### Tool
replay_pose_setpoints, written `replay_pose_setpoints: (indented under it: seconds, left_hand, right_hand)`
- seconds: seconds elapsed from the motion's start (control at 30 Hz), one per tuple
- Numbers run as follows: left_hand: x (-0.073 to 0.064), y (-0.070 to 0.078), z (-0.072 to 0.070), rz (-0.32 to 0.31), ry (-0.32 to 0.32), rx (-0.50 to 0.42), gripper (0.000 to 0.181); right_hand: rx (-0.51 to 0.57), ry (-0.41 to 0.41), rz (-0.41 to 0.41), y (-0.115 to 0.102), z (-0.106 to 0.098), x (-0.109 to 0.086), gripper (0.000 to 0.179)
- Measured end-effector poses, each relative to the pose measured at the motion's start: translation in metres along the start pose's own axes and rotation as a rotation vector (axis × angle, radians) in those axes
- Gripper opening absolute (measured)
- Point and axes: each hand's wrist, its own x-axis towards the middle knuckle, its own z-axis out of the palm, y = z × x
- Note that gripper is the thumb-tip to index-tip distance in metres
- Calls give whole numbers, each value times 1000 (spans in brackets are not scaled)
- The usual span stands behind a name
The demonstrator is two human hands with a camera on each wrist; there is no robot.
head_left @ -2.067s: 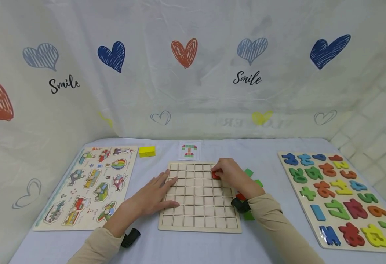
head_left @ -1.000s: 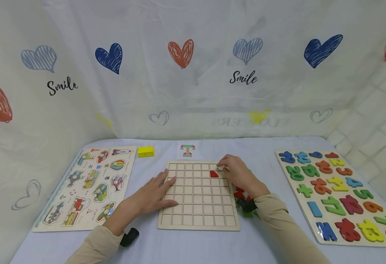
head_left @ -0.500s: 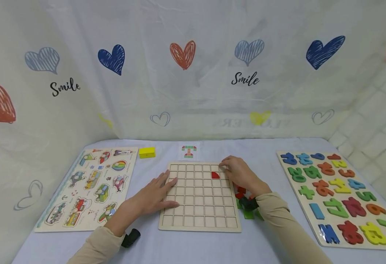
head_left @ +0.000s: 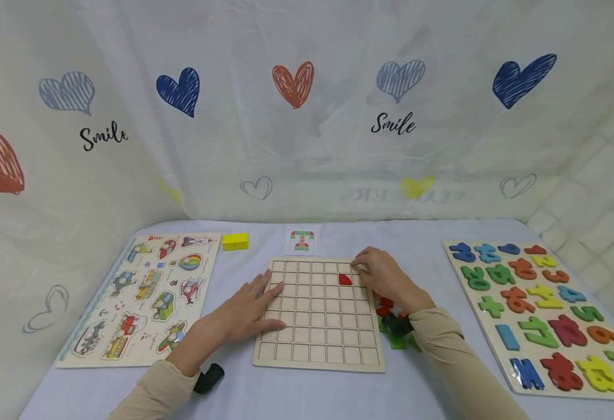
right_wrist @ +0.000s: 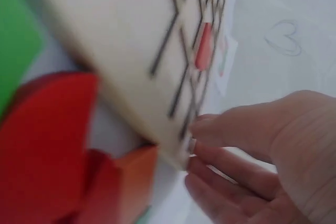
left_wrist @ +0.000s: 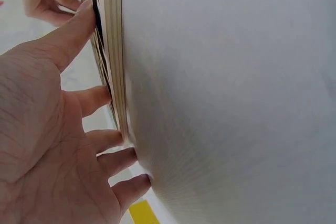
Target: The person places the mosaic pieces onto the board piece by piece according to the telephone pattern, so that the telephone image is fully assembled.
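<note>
A wooden grid board (head_left: 318,368) lies flat at the middle of the table, with one red quarter-round tile (head_left: 345,279) in a cell near its far right corner. My left hand (head_left: 246,309) rests on the board's left side, fingers spread and nearly straight. In the left wrist view its thumb and fingertips meet the board's edge. With thumb and fingers, my right hand (head_left: 386,277) pinches the far right corner of the board. The right wrist view shows the thumb (right_wrist: 210,127) over the corner and the other fingers against the outer edge.
Loose red tiles (head_left: 384,304) and green tiles (head_left: 398,342) lie right of the board, partly under the right wrist. Behind it are a pattern card (head_left: 303,240) and a yellow block (head_left: 235,241). A picture puzzle (head_left: 144,291) lies left, a number puzzle (head_left: 538,315) right.
My right hand has let go of the red tile, leaving it in its cell, and moved right and slightly back to the board's far right corner. The left hand stays in place.
</note>
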Motion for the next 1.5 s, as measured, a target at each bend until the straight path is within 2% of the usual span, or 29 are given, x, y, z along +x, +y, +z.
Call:
replay_pose_setpoints:
  seconds: [0.17,0.33,0.47,0.63,0.73,1.07,1.23,1.5]
  left_hand:
    - [2,3,0,7,0,1,86]
    - [3,3,1,9,0,-9,86]
    - [2,-2,4,5,6,0,88]
    - [0,-7,8,16,25,-7,90]
    - [0,-8,9,24,36,-20,90]
    - [0,-5,7,27,35,-16,88]
    - [2,-7,8,4,19,0,90]
    - [4,-12,13,3,30,12,89]
  right_hand:
    - [15,-63,-32,2,-13,-4,20]
    - [105,-73,-44,19,-33,-15,20]
    - [111,-123,-79,33,-45,-24,20]
    - [150,-218,-67,41,-51,-34,23]
    - [169,-249,-57,42,-49,-37,23]
    - [146,-229,-97,45,-46,-38,18]
    - [130,-223,-69,44,-45,-36,18]
    - [138,-185,14,46,-41,-35,20]
